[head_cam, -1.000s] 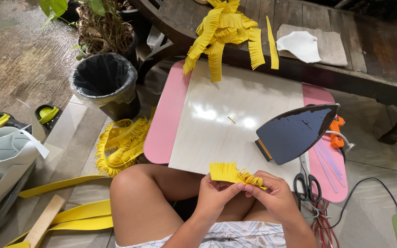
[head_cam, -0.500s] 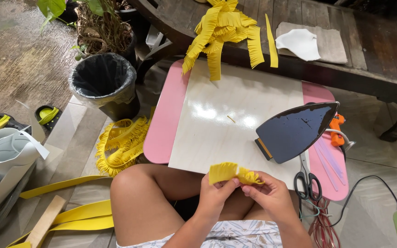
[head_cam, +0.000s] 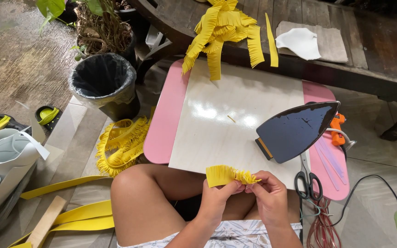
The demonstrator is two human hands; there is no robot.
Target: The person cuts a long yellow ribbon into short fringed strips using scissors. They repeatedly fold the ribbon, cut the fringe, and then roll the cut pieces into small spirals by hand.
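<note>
A pink low table (head_cam: 166, 124) carries a pale board (head_cam: 228, 124), with a dark wooden bench (head_cam: 345, 69) beyond its far edge, draped with fringed yellow strips (head_cam: 221, 27), and a black-lined bin (head_cam: 104, 82) off its far left corner. On the table's right side an iron (head_cam: 295, 131) stands tipped up, soleplate showing, with an orange glue gun (head_cam: 337, 128) just behind it and scissors (head_cam: 306, 181) at the near right edge. At the table's near edge, over the person's lap, the left hand (head_cam: 217, 202) and right hand (head_cam: 269, 197) meet, both thumbs and fingertips pinching a short fringed yellow piece (head_cam: 228, 174) between them.
</note>
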